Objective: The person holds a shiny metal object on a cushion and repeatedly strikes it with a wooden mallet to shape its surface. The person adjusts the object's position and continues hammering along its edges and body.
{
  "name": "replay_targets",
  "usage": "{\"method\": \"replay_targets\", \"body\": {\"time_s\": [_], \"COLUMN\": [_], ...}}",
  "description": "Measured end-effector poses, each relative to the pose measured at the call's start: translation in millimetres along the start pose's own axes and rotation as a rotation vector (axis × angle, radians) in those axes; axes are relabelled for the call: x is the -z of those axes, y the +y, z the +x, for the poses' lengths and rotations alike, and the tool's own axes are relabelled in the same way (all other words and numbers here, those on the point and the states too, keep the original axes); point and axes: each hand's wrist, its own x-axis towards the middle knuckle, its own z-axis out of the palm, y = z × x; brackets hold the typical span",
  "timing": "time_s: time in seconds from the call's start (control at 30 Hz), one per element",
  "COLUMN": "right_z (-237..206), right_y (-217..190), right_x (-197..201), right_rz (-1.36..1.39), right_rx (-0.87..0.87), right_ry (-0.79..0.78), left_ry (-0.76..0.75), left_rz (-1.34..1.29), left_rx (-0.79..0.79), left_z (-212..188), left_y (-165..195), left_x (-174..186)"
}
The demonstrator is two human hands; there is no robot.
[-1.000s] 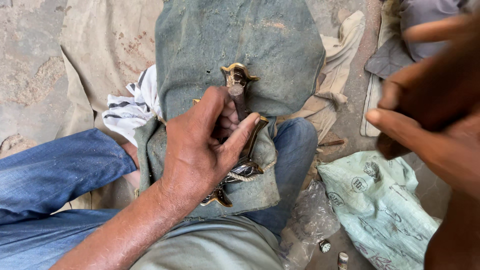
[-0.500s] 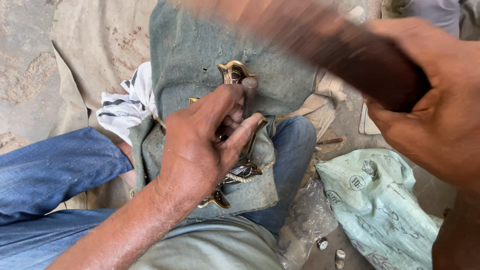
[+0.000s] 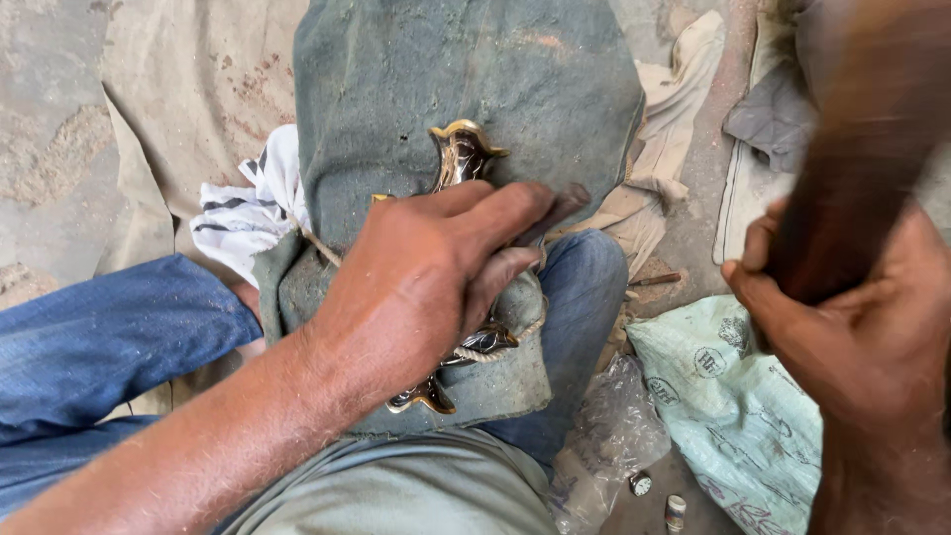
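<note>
Where the grey-green padded cloth (image 3: 466, 79) drapes down from top centre over the lap, coarse felt-like weave, dusty, a few rust flecks, lower corner folded thick. Pinned on it at frame centre: small brass-and-dark ornament (image 3: 462, 157), glossy, scalloped gilt edge, flared tip showing above the fingers, second flared end poking out below the palm at lower centre. Left hand (image 3: 421, 287) pressed flat over the ornament's middle, fingers together and stretched toward right of centre, covering it rather than curled round it. Thin twine (image 3: 495, 347), twisted, pale, running under the palm and across the cloth fold. Right hand (image 3: 872, 347) at right edge, closed around dark wooden handle (image 3: 857, 188), smooth, thick, motion-blurred, rising toward upper right corner; working end out of frame. Handle well apart from ornament, open gap of cloth and floor between. Blue denim legs (image 3: 109, 337) at left and centre, worn soft. Striped white rag (image 3: 243, 203) bunched at cloth's left edge. Tan sacking (image 3: 188, 89) spread upper left, stained, over bare gritty concrete. Pale green woven sack (image 3: 728, 396), printed, crumpled, lower right just under the right hand. Crinkled clear plastic (image 3: 614, 426) beside it, two small bits on the floor near bottom edge, too small to tell. Free room mostly upper centre of the cloth; right side crowded with rags and sack.
</note>
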Motion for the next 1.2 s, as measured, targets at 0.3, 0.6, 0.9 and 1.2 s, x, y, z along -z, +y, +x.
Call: {"method": "replay_targets", "body": {"time_s": [0.3, 0.6, 0.9, 1.2], "right_z": [-57.6, -112.3, -124.4, -113.1], "right_y": [45.3, 53.8, 48.4, 32.8], "right_x": [-70.3, -144.2, -171.5, -150.1], "right_rz": [0.067, 0.37, 0.44, 0.636], "right_rx": [-0.186, -0.363, -0.311, -0.187], "right_ry": [0.15, 0.449, 0.642, 0.547], "left_ry": [-0.377, -0.686, -0.758, -0.19], "left_rz": [0.082, 0.134, 0.129, -0.182], "left_rx": [-0.051, -0.208, -0.254, -0.191], "left_z": [37.2, 59.6, 57.8, 20.6], "left_y": [-0.2, 0.1, -12.1, -14.9], "left_x": [1.2, 5.7, 1.0, 24.0]}}
